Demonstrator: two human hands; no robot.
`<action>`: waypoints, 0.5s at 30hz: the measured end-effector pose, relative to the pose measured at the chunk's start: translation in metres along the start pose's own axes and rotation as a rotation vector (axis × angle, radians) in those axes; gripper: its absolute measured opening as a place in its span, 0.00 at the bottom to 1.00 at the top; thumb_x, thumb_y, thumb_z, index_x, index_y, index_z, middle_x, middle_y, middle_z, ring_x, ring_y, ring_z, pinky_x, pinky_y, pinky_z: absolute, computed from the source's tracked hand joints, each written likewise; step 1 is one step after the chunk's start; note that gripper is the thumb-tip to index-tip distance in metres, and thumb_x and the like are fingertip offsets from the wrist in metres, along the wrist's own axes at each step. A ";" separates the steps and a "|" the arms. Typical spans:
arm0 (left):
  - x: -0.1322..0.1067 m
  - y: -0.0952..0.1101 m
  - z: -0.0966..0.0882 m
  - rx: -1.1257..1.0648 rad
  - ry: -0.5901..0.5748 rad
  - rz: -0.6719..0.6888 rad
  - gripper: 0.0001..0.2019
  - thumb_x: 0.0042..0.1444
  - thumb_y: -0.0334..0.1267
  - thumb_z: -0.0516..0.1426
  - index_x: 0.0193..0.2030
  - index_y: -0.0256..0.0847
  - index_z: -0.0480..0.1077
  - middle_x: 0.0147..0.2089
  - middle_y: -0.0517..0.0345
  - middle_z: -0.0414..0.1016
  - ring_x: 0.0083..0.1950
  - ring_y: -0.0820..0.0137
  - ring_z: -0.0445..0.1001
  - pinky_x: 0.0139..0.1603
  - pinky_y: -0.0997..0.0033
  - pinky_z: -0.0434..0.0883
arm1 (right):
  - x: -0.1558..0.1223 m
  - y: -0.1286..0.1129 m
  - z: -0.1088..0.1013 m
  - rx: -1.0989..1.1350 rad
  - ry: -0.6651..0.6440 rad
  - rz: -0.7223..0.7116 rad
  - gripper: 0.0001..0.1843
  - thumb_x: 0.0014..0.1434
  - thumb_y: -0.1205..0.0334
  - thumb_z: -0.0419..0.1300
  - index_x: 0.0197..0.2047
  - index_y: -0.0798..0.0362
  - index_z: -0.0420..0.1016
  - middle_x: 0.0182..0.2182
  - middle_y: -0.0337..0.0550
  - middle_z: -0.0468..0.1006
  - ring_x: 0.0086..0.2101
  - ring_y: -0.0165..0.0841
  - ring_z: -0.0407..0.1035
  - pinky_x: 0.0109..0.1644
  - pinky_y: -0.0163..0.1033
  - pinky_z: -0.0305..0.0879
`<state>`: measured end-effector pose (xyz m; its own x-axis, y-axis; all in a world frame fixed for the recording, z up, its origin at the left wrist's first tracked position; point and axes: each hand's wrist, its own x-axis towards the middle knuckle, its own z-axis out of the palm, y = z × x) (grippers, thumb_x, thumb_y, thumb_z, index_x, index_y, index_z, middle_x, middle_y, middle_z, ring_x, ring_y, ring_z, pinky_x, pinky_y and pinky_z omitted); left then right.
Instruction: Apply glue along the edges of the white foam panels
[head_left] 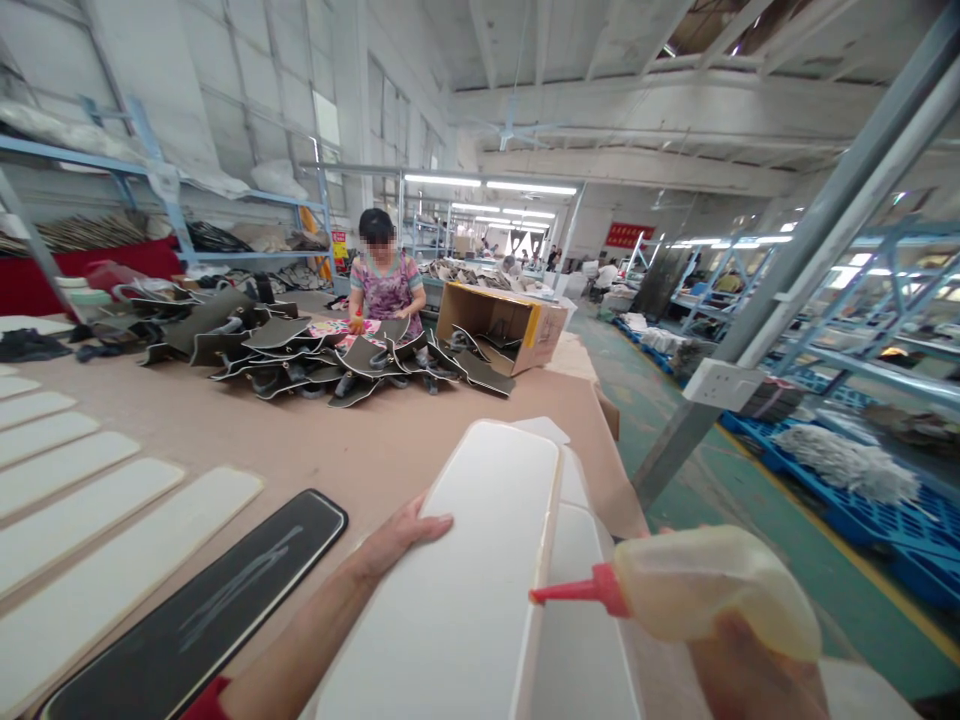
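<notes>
My left hand [412, 530] grips the left edge of a long white panel [480, 540] with rounded corners, thumb flat on its face and the other fingers mostly out of sight. In my right hand [750, 650] is a squeeze bottle [720, 585] of yellowish liquid, lying nearly level. Its red nozzle tip meets the panel's right edge, where a glossy strip runs along the border. More white panels [581, 600] lie beneath on the right. Left of my forearm rests a dark panel [202, 600] with a pale rim and a shiny smear on its middle.
Several white panels [135, 560] lie in a row on the brown table [360, 440] at left. Dark bag pieces [300, 350] are heaped farther back, beside a cardboard box [502, 325]. A co-worker [384, 275] sits behind them. A slanting metal post [750, 340] stands at right.
</notes>
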<state>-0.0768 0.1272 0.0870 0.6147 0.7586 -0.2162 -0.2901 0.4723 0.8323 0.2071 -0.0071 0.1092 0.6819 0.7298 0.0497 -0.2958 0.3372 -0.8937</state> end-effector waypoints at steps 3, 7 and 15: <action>0.002 0.001 -0.001 -0.006 0.000 -0.001 0.38 0.45 0.40 0.67 0.63 0.38 0.61 0.42 0.46 0.80 0.33 0.64 0.79 0.32 0.71 0.75 | 0.003 0.001 -0.001 0.004 -0.018 -0.001 0.41 0.34 0.57 0.76 0.54 0.47 0.72 0.35 0.50 0.80 0.34 0.49 0.75 0.31 0.46 0.77; 0.006 0.001 -0.003 -0.012 -0.003 0.002 0.36 0.46 0.41 0.67 0.62 0.37 0.62 0.41 0.46 0.80 0.32 0.65 0.79 0.32 0.72 0.75 | -0.007 -0.002 0.006 0.038 0.012 0.036 0.39 0.37 0.55 0.75 0.55 0.46 0.72 0.43 0.51 0.79 0.39 0.49 0.75 0.37 0.48 0.77; 0.011 0.001 -0.006 -0.012 -0.005 0.012 0.34 0.46 0.40 0.67 0.60 0.35 0.63 0.43 0.44 0.80 0.32 0.65 0.79 0.31 0.72 0.75 | -0.013 0.003 0.002 -0.032 -0.057 -0.009 0.34 0.47 0.54 0.71 0.58 0.43 0.68 0.47 0.47 0.77 0.42 0.45 0.74 0.39 0.45 0.77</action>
<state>-0.0746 0.1384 0.0822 0.6143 0.7624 -0.2035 -0.3063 0.4681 0.8289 0.1963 -0.0142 0.1072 0.6452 0.7596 0.0824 -0.2678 0.3258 -0.9067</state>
